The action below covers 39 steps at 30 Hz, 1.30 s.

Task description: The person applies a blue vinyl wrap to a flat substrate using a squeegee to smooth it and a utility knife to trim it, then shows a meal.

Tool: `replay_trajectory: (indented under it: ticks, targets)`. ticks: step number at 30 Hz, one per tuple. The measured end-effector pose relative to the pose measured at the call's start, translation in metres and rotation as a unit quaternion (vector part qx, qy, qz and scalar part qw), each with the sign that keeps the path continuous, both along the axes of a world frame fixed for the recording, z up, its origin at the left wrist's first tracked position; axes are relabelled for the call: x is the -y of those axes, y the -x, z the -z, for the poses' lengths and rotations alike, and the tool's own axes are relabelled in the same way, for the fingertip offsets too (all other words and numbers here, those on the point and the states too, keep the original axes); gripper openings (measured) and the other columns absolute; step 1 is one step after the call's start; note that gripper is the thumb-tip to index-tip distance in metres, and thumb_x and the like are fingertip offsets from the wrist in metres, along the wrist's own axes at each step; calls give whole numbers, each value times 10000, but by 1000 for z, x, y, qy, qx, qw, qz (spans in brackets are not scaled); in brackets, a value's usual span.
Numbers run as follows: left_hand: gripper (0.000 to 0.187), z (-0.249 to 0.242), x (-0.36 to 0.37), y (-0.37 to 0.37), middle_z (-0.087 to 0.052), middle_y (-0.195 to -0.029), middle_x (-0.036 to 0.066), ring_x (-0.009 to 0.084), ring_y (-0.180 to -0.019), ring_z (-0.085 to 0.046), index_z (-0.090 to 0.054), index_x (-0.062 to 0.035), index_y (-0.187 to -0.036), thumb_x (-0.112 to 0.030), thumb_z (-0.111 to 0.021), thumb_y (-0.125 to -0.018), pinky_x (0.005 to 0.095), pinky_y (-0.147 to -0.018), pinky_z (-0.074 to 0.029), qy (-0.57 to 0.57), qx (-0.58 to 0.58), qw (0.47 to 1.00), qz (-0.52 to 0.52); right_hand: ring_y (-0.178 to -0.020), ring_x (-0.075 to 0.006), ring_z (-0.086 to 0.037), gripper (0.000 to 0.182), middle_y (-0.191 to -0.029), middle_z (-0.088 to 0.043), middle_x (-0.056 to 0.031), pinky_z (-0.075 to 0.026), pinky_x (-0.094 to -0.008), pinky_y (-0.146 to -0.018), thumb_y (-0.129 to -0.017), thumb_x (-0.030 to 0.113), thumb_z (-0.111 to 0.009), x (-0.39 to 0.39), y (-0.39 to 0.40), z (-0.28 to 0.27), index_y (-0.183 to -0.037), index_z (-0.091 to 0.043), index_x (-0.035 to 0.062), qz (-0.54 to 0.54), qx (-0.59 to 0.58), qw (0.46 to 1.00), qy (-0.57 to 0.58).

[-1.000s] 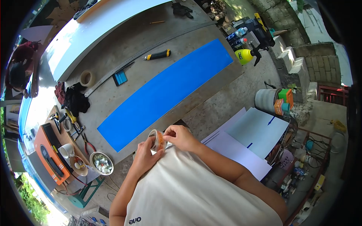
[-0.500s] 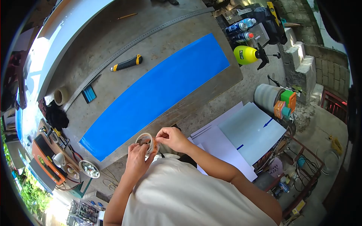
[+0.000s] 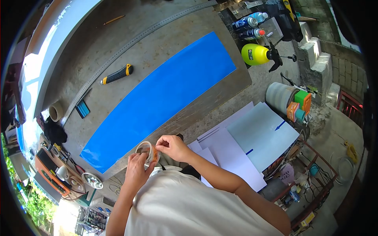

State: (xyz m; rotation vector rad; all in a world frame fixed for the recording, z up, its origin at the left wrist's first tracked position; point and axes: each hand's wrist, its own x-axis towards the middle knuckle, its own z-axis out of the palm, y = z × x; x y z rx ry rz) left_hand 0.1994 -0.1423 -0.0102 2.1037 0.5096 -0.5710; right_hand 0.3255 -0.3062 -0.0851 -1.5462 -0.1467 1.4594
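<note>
Tape roll gripped between both hands, no drawn-out length to be seen

A roll of tape (image 3: 156, 154) with an orange-printed face is held just off the near edge of the desk (image 3: 84, 51), in front of the pale shirt. Its rim is gripped by the left hand (image 3: 136, 171), with the fingers curled over and into the ring. The thumb and forefinger of the right hand (image 3: 173, 147) are brought close together at the roll's outer side, as if the tape's end were being picked at; whether it is pinched cannot be told. The roll has been taken in hand, while the freeing of a length appears unfinished.

Beyond the hands, a long blue sheet (image 3: 161, 98) is laid flat across the desk. Its far edge is curved, so its shaping seems already done. The knife (image 3: 117, 75) is left lying beyond it, with the long metal ruler (image 3: 132, 43) bent in an arc behind. The blue squeegee (image 3: 82, 109) is set between ruler and sheet, unheld, and a second roll (image 3: 56, 111) is placed near the ruler's end. Farther out, a yellow spray bottle (image 3: 255, 54) is stood beyond the desk's right end
</note>
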Motion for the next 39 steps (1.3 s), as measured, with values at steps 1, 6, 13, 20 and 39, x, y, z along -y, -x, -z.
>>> replay_trajectory:
  ticks: [1,6,13,20,39]
  targets:
    - [254,1,0,-2,-663,-825,181,370,-848,-638,-640,12,-992,-123,-791,-839,476,-963,-449,-1,-3,1000,1,-810,-128,-676,123,-881,-733,-72,-551,-309,-758,-960,109,-713,0,-4,1,-971,-694,-13,-4,-10,1000,10]
    - [309,2,-6,-29,-702,-840,181,361,-889,-663,-683,21,-970,-174,-843,-792,449,-958,-464,30,-81,996,-31,-810,-105,-654,122,-865,-718,-46,-543,-293,-753,-963,117,-719,-2,-35,3,-956,-704,-4,-18,43,999,11]
    - [347,21,-61,-32,-719,-753,180,298,-603,-650,-729,24,-946,-255,-865,-790,378,-631,-518,22,-133,973,-187,-759,-102,-620,166,-830,-712,-27,-523,-287,-708,-955,159,-745,35,-210,44,-965,-725,-5,185,314,927,86]
    - [384,56,-69,-51,-704,-715,179,288,-608,-669,-771,13,-963,-344,-824,-829,373,-632,-516,-81,-112,970,-201,-869,-205,-671,197,-948,-720,-111,-542,-357,-803,-905,201,-788,32,-251,89,-944,-755,11,132,418,887,143]
    - [398,88,-64,-59,-747,-774,182,229,-659,-721,-779,34,-1021,-320,-806,-841,361,-664,-553,-31,-90,963,-253,-867,-260,-650,207,-949,-669,-110,-536,-389,-814,-863,251,-826,30,-257,101,-924,-796,55,110,472,852,200]
